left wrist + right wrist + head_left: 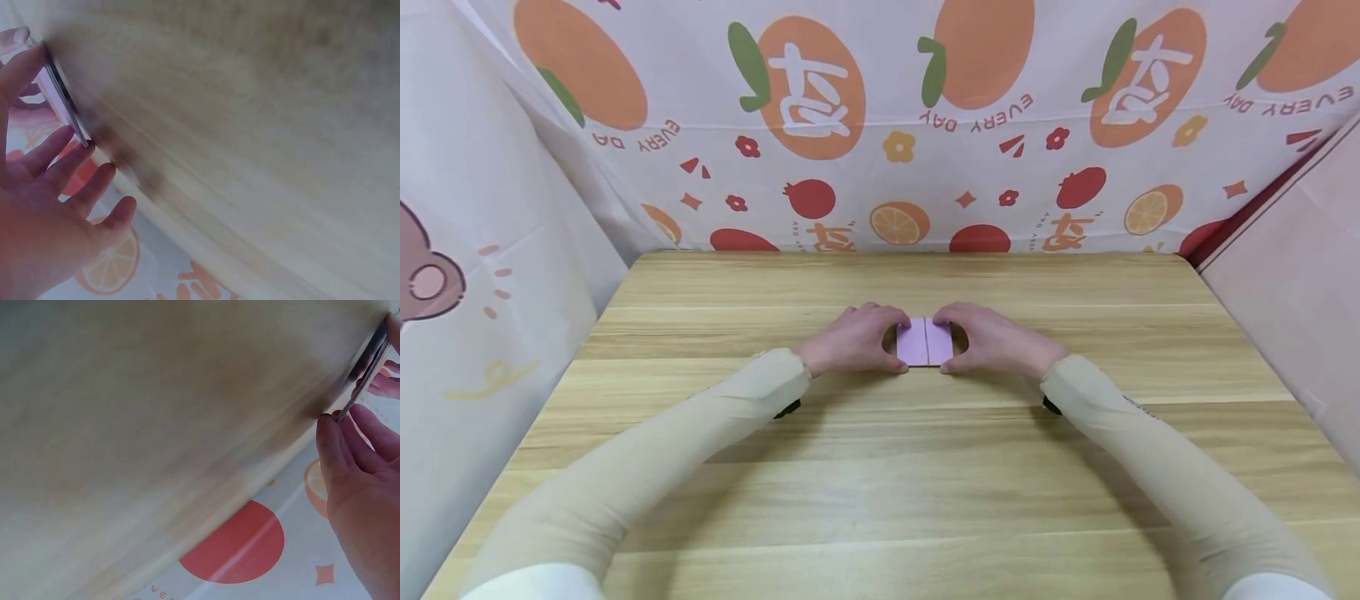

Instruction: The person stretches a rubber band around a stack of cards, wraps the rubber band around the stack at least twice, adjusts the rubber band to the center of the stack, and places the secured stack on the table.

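A small flat pink square (913,343) with a dark seam down its middle lies near the far side of the wooden table. My left hand (859,340) grips the left half, its thumb at the near edge and fingertips at the far edge. Mirroring it, my right hand (1004,340) holds the right half the same way. From the left wrist, the pink piece (59,100) appears thin, with a dark edge between thumb and fingers. The right wrist view shows its thin edge (364,382) pinched by the fingertips; most of its face is hidden there.
The wooden table (880,492) spreads around both forearms. A white cloth with printed fruit (865,175) hangs behind its far edge. Pale cloths hang on the left (482,250) and right (1300,275).
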Demonstrator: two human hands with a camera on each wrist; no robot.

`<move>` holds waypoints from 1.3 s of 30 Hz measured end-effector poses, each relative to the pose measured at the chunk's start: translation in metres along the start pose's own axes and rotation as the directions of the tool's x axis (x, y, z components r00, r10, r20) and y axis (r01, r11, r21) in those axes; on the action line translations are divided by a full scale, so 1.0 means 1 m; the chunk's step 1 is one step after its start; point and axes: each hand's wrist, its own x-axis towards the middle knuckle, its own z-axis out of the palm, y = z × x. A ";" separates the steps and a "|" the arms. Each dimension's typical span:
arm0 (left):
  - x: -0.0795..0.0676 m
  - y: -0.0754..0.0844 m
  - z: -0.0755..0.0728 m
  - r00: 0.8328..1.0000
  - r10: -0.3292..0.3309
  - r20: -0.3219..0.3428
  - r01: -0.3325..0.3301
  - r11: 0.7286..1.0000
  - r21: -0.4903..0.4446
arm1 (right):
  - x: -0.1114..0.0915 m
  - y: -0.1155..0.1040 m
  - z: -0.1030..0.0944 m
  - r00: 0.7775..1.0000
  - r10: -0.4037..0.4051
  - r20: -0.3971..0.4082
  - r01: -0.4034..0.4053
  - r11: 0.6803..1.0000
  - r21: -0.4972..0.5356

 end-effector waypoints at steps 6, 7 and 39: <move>0.000 -0.001 0.000 1.000 -0.010 0.018 0.010 1.000 -0.009 | 0.001 0.000 -0.001 1.000 -0.006 0.012 0.006 1.000 -0.012; 0.000 -0.001 0.000 1.000 -0.009 0.016 0.009 1.000 -0.012 | 0.002 0.000 -0.001 1.000 -0.010 0.015 0.010 1.000 -0.012; -0.005 -0.013 0.001 0.999 0.031 0.017 -0.028 0.989 -0.145 | -0.009 0.002 -0.004 1.000 0.000 -0.017 0.002 0.997 0.078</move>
